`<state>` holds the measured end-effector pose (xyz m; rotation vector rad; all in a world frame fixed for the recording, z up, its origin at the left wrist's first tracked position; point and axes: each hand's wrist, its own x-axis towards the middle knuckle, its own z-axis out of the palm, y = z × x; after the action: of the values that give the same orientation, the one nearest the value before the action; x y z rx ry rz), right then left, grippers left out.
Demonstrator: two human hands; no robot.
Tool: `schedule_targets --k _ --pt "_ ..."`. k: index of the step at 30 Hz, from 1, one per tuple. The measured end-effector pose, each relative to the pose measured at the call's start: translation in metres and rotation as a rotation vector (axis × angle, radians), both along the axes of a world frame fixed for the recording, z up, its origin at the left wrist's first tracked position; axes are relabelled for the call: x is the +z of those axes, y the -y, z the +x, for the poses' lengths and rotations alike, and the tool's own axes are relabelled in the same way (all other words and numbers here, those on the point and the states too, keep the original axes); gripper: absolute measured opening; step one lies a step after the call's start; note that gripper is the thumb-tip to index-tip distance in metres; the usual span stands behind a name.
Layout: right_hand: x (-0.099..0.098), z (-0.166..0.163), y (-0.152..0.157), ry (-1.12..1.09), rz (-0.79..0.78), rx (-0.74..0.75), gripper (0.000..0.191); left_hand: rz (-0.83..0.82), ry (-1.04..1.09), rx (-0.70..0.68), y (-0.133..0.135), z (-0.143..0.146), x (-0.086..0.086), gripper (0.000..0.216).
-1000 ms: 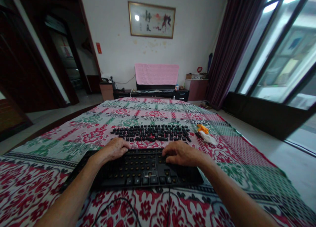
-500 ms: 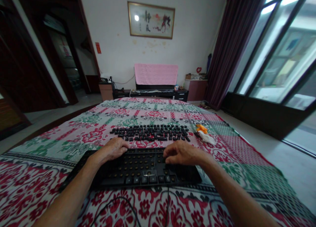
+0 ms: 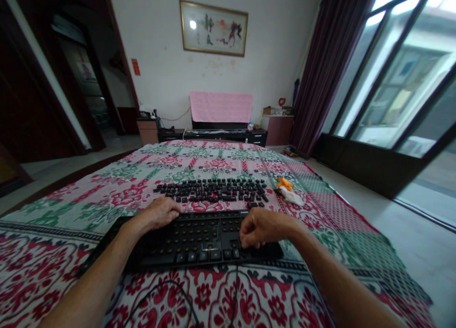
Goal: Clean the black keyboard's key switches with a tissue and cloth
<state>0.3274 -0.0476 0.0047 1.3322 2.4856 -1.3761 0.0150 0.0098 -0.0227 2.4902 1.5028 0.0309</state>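
A black keyboard point(image 3: 194, 233) lies in front of me with much of its key area stripped of keycaps. Keycaps point(image 3: 203, 256) still sit along its near row. My left hand point(image 3: 162, 214) rests over its far left edge, fingers bent around the rim. Over the right-hand section, my right hand point(image 3: 258, 228) is closed, its fingertips pinched together low at the key area; whatever is between them is hidden. Past the far edge, several loose black keycaps point(image 3: 213, 190) lie in rough rows. A few more loose keycaps point(image 3: 254, 205) lie just beyond my right hand.
A patterned red, green and white cloth point(image 3: 199, 162) covers the table. An orange and white crumpled item point(image 3: 290, 192) lies right of the loose keycaps. The keyboard's cable point(image 3: 185, 294) loops toward me. A pink-covered screen point(image 3: 221, 107) stands by the far wall.
My right hand has moved nearer to me over the keyboard and its fingers have closed, uncovering loose keycaps beyond it. My left hand stays at the keyboard's edge. The view has shifted slightly.
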Motion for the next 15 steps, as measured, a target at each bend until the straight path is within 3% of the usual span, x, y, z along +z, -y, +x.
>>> schedule_targets --k 8,15 --pt "-0.0014 0.0013 0.0037 0.015 -0.044 0.007 0.020 0.008 -0.016 -0.002 -0.0001 0.0002 0.0004 0.026" --pt "-0.0006 0.0008 0.0042 0.034 0.067 0.001 0.017 0.020 -0.022 -0.032 -0.0010 -0.0006 -0.0002 0.025"
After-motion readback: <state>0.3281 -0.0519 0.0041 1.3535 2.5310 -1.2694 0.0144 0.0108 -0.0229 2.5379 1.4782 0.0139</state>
